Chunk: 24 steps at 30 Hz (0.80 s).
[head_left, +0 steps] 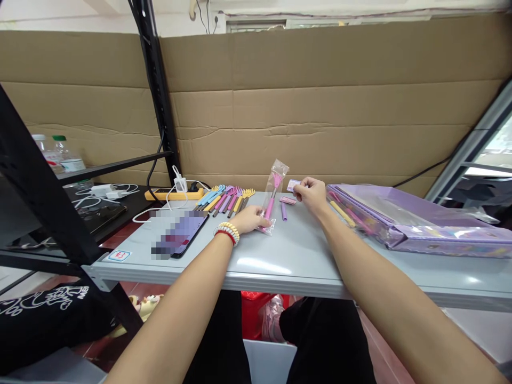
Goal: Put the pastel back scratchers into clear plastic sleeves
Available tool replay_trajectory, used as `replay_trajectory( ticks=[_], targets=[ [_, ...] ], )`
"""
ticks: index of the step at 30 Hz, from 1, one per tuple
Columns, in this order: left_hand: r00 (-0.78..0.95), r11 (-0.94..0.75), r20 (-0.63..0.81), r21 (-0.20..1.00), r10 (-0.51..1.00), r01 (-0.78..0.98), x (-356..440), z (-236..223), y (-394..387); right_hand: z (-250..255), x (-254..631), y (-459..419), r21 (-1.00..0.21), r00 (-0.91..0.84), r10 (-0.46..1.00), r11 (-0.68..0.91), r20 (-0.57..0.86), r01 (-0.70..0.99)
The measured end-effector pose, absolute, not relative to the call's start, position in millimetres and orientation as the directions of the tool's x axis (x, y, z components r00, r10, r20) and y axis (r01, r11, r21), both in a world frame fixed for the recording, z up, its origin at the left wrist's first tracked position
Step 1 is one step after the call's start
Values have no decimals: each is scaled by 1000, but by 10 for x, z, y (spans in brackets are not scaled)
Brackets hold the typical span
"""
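My left hand (250, 219) is closed on the lower end of a clear plastic sleeve (280, 167). Inside the sleeve lies a pink back scratcher (269, 207) with a claw-shaped head and a metal shaft. Between the thumb and fingers of my right hand (311, 193) is a small purple-and-white card (293, 185), pinched at its edge. Just below that card, a second small pink card (288, 200) lies by a short purple stick (284, 212). Left of my left hand, several back scratchers (230, 200) in blue, purple, pink and yellow lie in a row.
A phone (188, 234) with a blurred screen lies at the table's left. Behind it sits a yellow power strip (174, 194) with white cables. On the right, a purple tray (452, 238) stands beside bagged sticks (346, 214). A black shelf post (154, 80) rises at left.
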<state>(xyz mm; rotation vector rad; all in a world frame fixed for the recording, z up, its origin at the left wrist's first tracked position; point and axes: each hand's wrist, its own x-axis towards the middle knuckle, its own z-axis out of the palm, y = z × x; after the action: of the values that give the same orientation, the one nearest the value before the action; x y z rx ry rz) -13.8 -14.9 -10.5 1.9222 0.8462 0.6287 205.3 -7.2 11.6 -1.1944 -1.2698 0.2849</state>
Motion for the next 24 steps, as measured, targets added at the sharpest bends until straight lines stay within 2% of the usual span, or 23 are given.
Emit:
replay_trajectory(
  ticks=[6, 13, 17, 24],
  targets=[
    [653, -404, 106, 855, 750, 325, -141, -110, -141, 50, 2092, 84, -788, 425, 667, 473, 613, 395],
    [647, -421, 107, 835, 755, 354, -141, -100, -162, 60, 2105, 86, -726, 466, 564, 448, 682, 522],
    [668, -454, 107, 810, 736, 371, -139, -105, -141, 88, 2024, -3, -642, 423, 508, 408, 750, 649],
    [691, -476, 108, 799, 715, 367, -147, -79, -195, 54, 2038, -20, -459, 321, 448, 243, 835, 854]
  ],
)
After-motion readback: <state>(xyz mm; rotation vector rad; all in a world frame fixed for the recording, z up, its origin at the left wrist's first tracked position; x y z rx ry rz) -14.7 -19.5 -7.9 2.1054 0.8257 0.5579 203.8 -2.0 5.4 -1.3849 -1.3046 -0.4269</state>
